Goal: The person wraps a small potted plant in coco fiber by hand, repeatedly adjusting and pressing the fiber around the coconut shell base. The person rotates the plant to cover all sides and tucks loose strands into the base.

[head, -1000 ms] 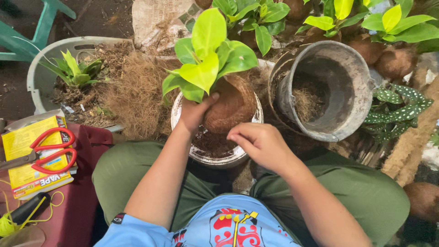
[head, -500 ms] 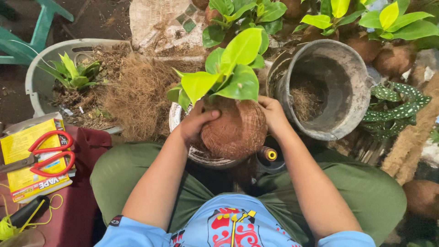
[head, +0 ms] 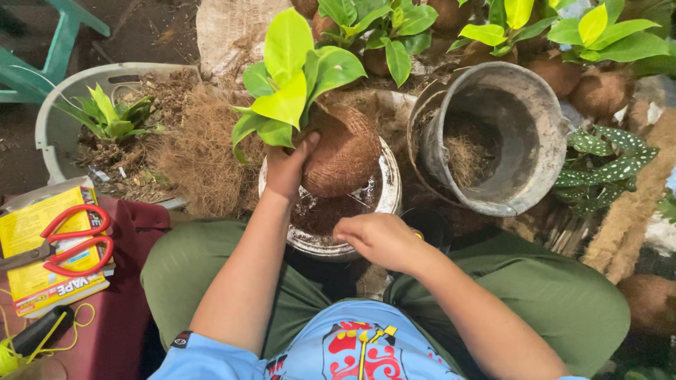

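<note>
1. You sit on dark ground among potted plants, a grey bucket [head: 493, 141] to your right.
2. Your left hand [head: 289, 169] clasps the coir-wrapped root ball [head: 345, 151] from its left side, leaves up and tilted left, over the white pot [head: 386, 190].
3. Your right hand [head: 380, 239] is loosely curled, holding nothing that shows, at the pot's near rim, just below the ball.

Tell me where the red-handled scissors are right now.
In the head view, the red-handled scissors lie at the far left on a yellow packet, beside the person's left knee and below the grey basin.
</note>
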